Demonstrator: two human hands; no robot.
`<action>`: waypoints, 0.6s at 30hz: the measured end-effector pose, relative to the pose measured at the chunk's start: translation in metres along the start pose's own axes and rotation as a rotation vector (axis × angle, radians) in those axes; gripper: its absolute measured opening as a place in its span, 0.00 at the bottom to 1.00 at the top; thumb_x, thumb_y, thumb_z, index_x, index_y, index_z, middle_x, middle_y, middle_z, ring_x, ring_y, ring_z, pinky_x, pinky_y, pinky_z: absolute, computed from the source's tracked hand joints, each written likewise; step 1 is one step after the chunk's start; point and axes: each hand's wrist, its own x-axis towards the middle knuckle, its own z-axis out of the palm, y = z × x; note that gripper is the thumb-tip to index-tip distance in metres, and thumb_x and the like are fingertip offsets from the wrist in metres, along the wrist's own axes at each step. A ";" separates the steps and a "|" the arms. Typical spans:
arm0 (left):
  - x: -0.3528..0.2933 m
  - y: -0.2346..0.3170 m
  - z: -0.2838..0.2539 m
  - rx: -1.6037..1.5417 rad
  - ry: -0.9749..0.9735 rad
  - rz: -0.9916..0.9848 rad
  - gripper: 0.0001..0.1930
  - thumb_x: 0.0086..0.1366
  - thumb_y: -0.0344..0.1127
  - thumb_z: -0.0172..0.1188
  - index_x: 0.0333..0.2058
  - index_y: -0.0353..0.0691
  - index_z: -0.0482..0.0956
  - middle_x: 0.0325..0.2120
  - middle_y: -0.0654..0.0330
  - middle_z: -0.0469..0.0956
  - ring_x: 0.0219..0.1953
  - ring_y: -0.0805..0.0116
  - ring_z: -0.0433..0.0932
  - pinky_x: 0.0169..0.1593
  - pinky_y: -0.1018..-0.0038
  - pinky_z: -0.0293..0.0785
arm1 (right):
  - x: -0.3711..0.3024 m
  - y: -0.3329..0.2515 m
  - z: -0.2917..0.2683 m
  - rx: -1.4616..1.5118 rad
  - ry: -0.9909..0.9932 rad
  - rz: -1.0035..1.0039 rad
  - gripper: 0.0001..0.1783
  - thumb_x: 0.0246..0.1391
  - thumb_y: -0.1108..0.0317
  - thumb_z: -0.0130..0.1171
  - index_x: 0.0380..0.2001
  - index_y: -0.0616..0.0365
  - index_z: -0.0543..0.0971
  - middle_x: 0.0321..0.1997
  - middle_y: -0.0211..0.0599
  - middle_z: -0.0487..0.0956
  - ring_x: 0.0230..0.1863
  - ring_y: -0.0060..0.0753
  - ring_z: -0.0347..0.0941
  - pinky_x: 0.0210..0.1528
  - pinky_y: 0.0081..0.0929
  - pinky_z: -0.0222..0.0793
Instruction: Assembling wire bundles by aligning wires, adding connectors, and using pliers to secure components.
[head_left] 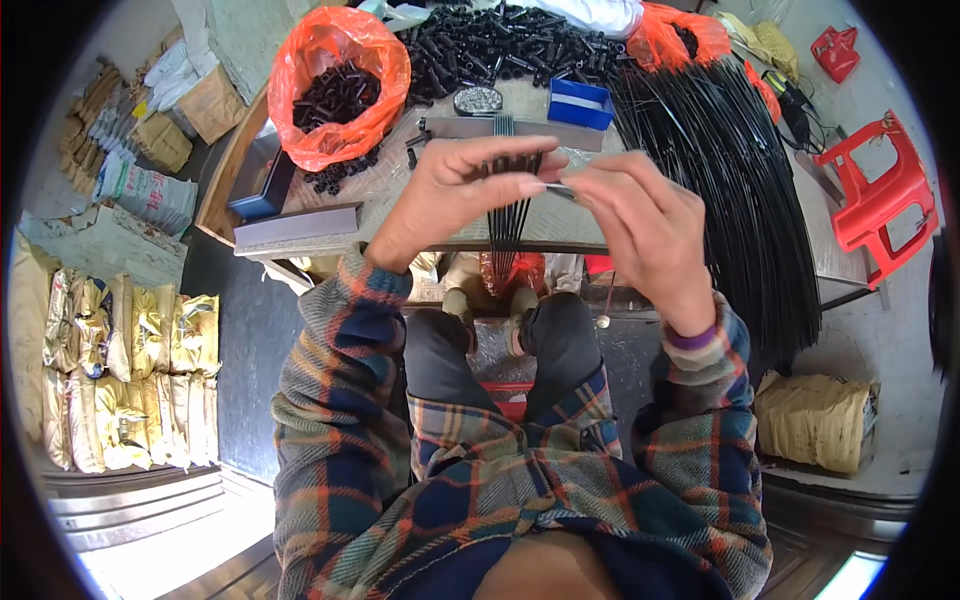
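Observation:
My left hand (440, 195) is closed round a small fan of thin black rods (508, 228). Their dark upper ends show between thumb and fingers, and their lengths hang down past the table edge. Close beside it, my right hand (648, 225) pinches a small thin pale strip (556, 186) that reaches to the left thumb tip. Its exact kind is too small to make out. Behind the hands, a small dish of silvery bits (478, 101) and an open blue box (581, 104) sit on the table (400, 205).
Black tubular parts (490, 45) lie heaped at the back. An orange bag (300, 140) of black parts stands at left. Long black rods (735, 190) drape over the right side. Beyond is a red stool (885, 200); packed sacks (130, 370) are on the left.

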 end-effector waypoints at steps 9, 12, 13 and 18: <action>0.003 0.002 0.001 0.143 0.031 0.047 0.13 0.59 0.24 0.54 0.44 0.33 0.75 0.36 0.57 0.78 0.38 0.72 0.77 0.42 0.81 0.73 | -0.012 0.015 0.026 0.307 0.136 0.231 0.11 0.47 0.79 0.56 0.36 0.56 0.78 0.29 0.32 0.70 0.25 0.23 0.65 0.25 0.17 0.60; 0.004 0.002 -0.001 0.180 0.045 0.032 0.13 0.59 0.25 0.55 0.44 0.33 0.75 0.36 0.58 0.78 0.38 0.72 0.78 0.42 0.81 0.73 | -0.014 0.018 0.034 0.402 0.152 0.257 0.12 0.48 0.79 0.55 0.37 0.55 0.78 0.28 0.31 0.69 0.25 0.22 0.62 0.25 0.15 0.57; 0.004 0.002 -0.002 0.177 0.046 0.034 0.13 0.59 0.25 0.55 0.44 0.33 0.76 0.36 0.58 0.78 0.38 0.72 0.78 0.42 0.81 0.73 | -0.014 0.017 0.035 0.451 0.165 0.266 0.12 0.48 0.79 0.55 0.37 0.55 0.78 0.27 0.31 0.69 0.25 0.21 0.62 0.25 0.15 0.56; 0.005 0.004 0.000 0.198 0.070 0.062 0.13 0.58 0.27 0.57 0.43 0.37 0.77 0.29 0.62 0.80 0.33 0.81 0.75 0.38 0.83 0.72 | -0.010 0.015 0.024 0.100 0.150 0.122 0.15 0.45 0.79 0.57 0.38 0.52 0.79 0.25 0.31 0.66 0.22 0.23 0.63 0.21 0.17 0.59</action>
